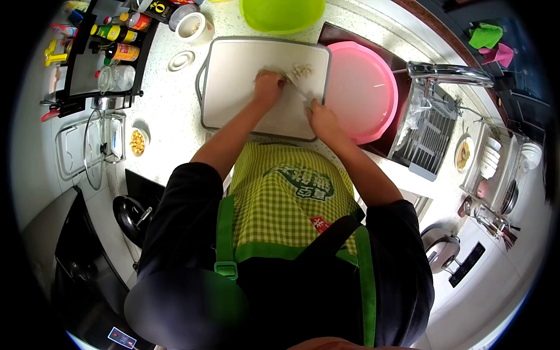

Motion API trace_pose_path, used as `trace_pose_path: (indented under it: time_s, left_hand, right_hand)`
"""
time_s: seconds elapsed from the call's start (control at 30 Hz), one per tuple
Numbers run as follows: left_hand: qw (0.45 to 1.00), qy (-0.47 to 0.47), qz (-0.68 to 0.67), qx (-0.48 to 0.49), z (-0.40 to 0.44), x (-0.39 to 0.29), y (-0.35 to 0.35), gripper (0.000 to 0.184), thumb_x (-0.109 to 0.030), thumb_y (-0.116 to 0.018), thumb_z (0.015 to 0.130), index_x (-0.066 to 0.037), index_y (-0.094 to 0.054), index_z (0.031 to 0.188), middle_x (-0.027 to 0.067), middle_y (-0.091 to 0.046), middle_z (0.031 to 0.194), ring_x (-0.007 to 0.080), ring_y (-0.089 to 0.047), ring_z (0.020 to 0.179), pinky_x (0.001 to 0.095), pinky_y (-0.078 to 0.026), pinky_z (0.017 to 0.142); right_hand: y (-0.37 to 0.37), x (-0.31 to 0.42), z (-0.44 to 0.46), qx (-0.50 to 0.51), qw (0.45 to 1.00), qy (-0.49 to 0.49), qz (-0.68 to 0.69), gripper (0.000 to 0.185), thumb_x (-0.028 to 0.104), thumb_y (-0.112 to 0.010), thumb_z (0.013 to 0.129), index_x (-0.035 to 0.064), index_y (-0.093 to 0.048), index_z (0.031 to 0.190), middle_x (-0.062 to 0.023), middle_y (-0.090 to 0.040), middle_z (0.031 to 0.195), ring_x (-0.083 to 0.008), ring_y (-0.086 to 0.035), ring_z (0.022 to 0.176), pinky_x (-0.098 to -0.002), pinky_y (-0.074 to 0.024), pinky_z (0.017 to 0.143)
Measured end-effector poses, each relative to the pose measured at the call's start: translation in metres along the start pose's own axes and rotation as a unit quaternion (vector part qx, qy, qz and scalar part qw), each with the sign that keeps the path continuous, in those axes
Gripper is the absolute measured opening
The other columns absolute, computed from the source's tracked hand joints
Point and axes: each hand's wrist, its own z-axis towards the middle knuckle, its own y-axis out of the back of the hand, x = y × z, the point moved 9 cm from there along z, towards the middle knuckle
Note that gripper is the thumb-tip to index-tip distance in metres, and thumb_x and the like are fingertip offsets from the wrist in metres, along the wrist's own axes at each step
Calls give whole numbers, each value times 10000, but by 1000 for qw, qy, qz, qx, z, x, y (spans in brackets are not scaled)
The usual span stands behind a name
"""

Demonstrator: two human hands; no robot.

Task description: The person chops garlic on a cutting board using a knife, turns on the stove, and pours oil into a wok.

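Observation:
A pale cutting board with a grey rim lies on the counter in front of me. My right hand is closed round the handle of a knife, whose blade slants up and left across the board. Beside the blade tip, my left hand rests on the board with its fingers curled and pressed down; whatever is under them is hidden. Small pale chopped pieces, perhaps garlic, lie in a loose heap just beyond the blade, near the board's upper right.
A pink basin stands right of the board, by the sink drying rack and faucet. A green bowl is behind. At left are a white jar, its lid, a small bowl of yellow pieces and a bottle rack.

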Motion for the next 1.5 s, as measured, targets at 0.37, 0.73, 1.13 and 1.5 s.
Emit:
trace_pose_path:
  time_s: [0.37,0.73,1.13,1.5]
  left_hand:
    - [999,-32,24,2,-9,-37,-2,108,-172,-696,750,-90,-705,821,84,-661,863,309,-555,987,454,-391,931]
    - [995,-95,22,-18,-10,-36,9,93,-90,-697,731,-103,-708,823,44,-656,873,281,-562,931,421,-387,924]
    - [999,-17,49,-10,-18,-16,10,76,-154,-739,739,-128,-725,809,26,-658,886,274,-554,960,423,-370,946]
    - [998,-22,43,-28,-20,-16,9,61,-130,-725,736,-130,-729,797,22,-649,896,274,-537,976,427,-361,941]
  right_hand:
    - [11,-22,-19,-5,998,-19,63,289,271,-571,918,-8,-544,987,-280,-629,756,-478,-615,753,-551,-488,683]
    - [12,-12,-14,-22,995,-17,93,272,247,-576,921,-17,-534,968,-271,-616,721,-467,-616,728,-544,-478,641]
    - [17,-12,-27,-13,1000,-6,20,239,234,-565,920,-1,-539,953,-266,-644,776,-450,-638,738,-533,-513,675]
    - [14,-10,-27,11,1000,-9,-9,232,230,-547,925,3,-532,969,-264,-648,782,-446,-644,750,-526,-522,689]
